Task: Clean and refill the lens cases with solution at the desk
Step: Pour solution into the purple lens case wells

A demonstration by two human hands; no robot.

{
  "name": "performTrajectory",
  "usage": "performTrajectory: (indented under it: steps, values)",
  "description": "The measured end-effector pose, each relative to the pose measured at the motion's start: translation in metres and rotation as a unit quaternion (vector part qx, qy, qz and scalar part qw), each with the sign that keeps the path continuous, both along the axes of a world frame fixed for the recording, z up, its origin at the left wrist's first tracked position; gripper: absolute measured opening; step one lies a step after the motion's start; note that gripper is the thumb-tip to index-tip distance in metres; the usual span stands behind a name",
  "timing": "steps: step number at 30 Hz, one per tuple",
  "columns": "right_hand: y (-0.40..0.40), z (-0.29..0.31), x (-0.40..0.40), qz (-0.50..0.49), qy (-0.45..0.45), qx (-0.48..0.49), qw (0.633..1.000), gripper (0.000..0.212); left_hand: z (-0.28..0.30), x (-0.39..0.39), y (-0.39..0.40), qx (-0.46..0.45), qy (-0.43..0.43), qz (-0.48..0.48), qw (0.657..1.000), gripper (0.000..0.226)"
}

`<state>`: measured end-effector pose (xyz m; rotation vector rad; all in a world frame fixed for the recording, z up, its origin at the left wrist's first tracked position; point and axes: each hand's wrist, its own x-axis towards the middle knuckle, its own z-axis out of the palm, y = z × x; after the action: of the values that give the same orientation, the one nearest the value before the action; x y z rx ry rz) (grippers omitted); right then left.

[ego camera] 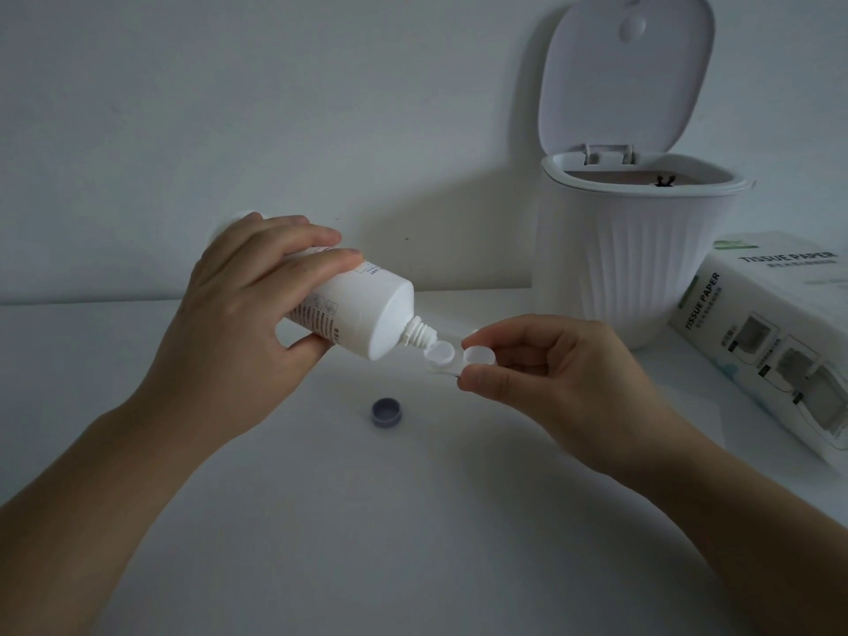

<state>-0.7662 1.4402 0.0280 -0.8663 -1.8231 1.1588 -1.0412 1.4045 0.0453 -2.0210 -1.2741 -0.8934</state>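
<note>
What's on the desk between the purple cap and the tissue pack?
Head view: bare desk between purple cap and tissue pack; only the right hand crosses above.

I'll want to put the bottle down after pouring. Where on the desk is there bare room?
The widest bare patch is the near desk, between the forearms and in front of the purple cap. Another lies far left, beyond the left hand holding the bottle. The right is crowded: bin, tissue pack, and right hand with the lens case.
</note>
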Motion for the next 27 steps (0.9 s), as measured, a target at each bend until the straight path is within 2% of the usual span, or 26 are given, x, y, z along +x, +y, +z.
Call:
performTrajectory:
  steps: [18,27]
  values:
    - [0.0011,-0.0010,0.0004,0.006,-0.004,-0.009,1.000,0.017,-0.0042,-0.0011,0.0018,-0.017,-0.025,-0.006,1.000,0.052]
    - [0.0039,-0.0081,-0.0001,0.034,-0.044,-0.023,0.998,0.019,-0.0075,0.0021,-0.0014,-0.049,-0.086,0.001,0.995,0.065]
